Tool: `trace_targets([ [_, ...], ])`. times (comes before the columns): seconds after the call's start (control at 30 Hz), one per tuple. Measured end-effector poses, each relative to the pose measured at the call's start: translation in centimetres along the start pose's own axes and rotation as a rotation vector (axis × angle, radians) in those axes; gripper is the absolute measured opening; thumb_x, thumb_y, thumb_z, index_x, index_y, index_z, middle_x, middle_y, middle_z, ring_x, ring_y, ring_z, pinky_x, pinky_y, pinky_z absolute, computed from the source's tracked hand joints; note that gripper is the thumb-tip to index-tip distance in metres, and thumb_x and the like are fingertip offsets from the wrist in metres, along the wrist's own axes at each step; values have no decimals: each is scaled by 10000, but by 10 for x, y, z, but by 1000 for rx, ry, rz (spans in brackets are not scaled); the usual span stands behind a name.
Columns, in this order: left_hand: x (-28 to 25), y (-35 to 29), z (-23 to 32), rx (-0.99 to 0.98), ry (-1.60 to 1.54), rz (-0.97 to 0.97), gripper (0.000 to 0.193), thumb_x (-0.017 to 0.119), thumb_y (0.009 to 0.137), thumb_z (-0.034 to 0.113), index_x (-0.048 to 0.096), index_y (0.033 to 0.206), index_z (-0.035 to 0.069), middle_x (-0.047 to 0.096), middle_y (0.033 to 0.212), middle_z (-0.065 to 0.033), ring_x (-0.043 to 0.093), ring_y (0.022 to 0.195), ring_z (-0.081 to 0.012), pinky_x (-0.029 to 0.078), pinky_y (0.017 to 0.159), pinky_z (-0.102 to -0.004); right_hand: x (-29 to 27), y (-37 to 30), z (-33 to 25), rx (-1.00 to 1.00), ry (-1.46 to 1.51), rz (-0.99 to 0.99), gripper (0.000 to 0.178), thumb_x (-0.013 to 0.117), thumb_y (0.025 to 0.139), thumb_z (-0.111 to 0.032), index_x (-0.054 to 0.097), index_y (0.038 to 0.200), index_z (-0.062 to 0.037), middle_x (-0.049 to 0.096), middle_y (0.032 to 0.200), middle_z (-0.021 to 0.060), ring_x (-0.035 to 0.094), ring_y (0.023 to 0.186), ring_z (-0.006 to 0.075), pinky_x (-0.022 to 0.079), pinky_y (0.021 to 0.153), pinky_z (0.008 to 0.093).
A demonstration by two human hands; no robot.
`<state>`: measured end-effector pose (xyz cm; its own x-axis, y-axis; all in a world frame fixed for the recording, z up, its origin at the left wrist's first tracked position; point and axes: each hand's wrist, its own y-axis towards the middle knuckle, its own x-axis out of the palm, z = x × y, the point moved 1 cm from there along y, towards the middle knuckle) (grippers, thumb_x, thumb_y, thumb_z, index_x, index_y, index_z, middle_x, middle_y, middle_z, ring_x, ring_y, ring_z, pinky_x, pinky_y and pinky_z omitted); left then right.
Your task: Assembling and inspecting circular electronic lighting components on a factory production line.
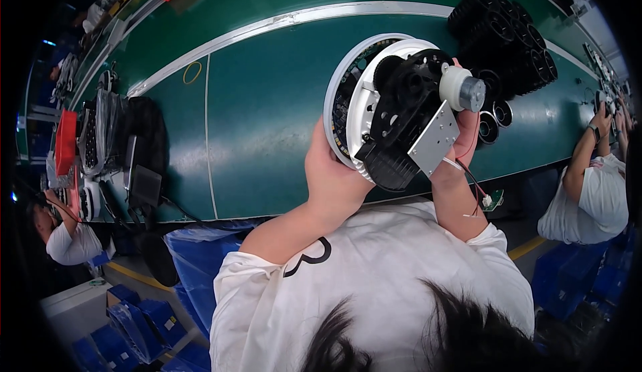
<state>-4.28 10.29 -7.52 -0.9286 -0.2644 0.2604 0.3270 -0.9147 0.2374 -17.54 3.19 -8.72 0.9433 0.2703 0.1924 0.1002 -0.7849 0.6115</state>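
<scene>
Above the green workbench I hold up a round motorised assembly (pixel 408 98) tilted between both hands. Its white ring-shaped housing (pixel 364 94) has a circuit board inside the rim, on the left. Black gear parts fill the middle, with a small silver motor (pixel 472 94) in a white collar and a flat metal plate (pixel 433 138) on the right. My left hand (pixel 331 178) is closed round the housing's lower left edge. On the right side, partly hidden behind the motor and plate, my right hand (pixel 467 135) grips the assembly. Thin wires hang past my right wrist to a small green circuit board (pixel 493 201).
Black cylindrical parts (pixel 498 38) are piled at the back right of the workbench (pixel 267 104). A yellow rubber band (pixel 192 72) lies at the left, near a black bag-like object (pixel 147 131) and a red bin (pixel 65 141). Other people sit at both sides.
</scene>
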Motion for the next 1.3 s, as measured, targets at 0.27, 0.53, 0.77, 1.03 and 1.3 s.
trace_targets([
  [0.27,-5,3,0,77,76,-27,673,772,632,72,394,1185,6,550,1082,-79,551,950,-136,448,806,-259,-4,7,-10,9,-259,-67,670,629,737,-293,346,1267,5,321,1332,167,297,1255,288,277,1008,384],
  [0.53,-1,1,-8,91,-16,24,651,766,641,62,399,1176,4,542,1083,-76,543,957,-136,442,819,-263,3,0,-10,29,-161,-19,736,641,739,-334,303,1299,4,324,1332,155,323,1239,265,286,999,362],
  [0.77,-2,1,-2,126,148,-26,703,774,641,98,382,1215,-13,565,1071,-79,558,936,-127,458,804,-256,-11,5,-4,11,-105,-74,822,648,735,-361,224,1330,16,332,1329,155,358,1216,247,283,1003,340],
  [1.03,-4,1,-5,229,235,11,739,772,650,138,358,1240,-25,598,1026,-111,591,884,-127,483,750,-248,-11,5,-5,-9,-64,-66,768,625,732,-255,227,1323,30,287,1352,181,335,1235,255,254,1022,354],
  [1.3,-8,1,-5,321,330,4,767,781,641,160,350,1248,-23,602,1018,-129,611,870,-151,491,735,-252,0,5,-14,112,-6,42,823,663,707,-296,221,1331,8,241,1376,145,322,1247,233,258,1030,355],
])
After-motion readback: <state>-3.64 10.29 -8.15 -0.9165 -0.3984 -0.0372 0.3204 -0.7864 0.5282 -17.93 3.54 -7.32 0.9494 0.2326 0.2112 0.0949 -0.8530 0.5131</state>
